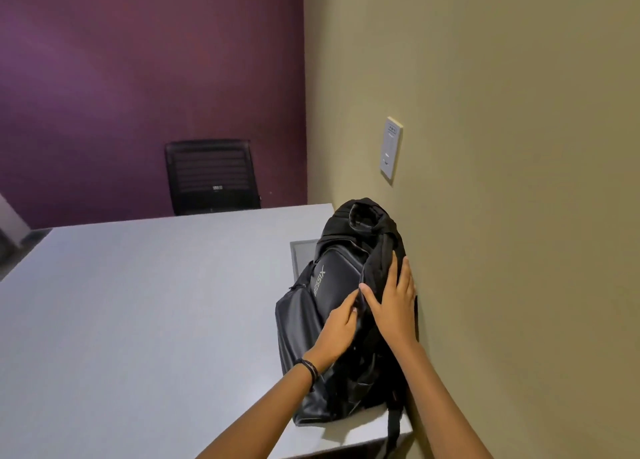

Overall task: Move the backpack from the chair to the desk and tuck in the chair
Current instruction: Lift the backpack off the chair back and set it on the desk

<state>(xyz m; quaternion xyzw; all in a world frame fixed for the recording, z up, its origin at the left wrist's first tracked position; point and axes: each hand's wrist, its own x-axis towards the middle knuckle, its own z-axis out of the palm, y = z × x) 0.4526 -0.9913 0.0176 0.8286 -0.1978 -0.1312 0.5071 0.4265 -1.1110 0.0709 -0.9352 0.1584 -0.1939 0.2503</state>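
Note:
A black backpack [332, 285] with grey lettering lies on the grey desk [145, 302], at its right edge against the beige wall. My left hand [337, 330] rests on the middle of the bag, fingers pinching a fold of fabric. My right hand [393, 302] lies flat on the bag's right side by the wall, fingers spread. One strap hangs off the desk's near right corner. A black mesh-backed chair [211, 176] stands behind the far edge of the desk. The chair on my side is out of view.
A purple wall is behind the far chair. A grey wall plate [392, 148] is mounted on the beige wall above the bag. A grey inset panel [303, 256] in the desk top is partly under the backpack.

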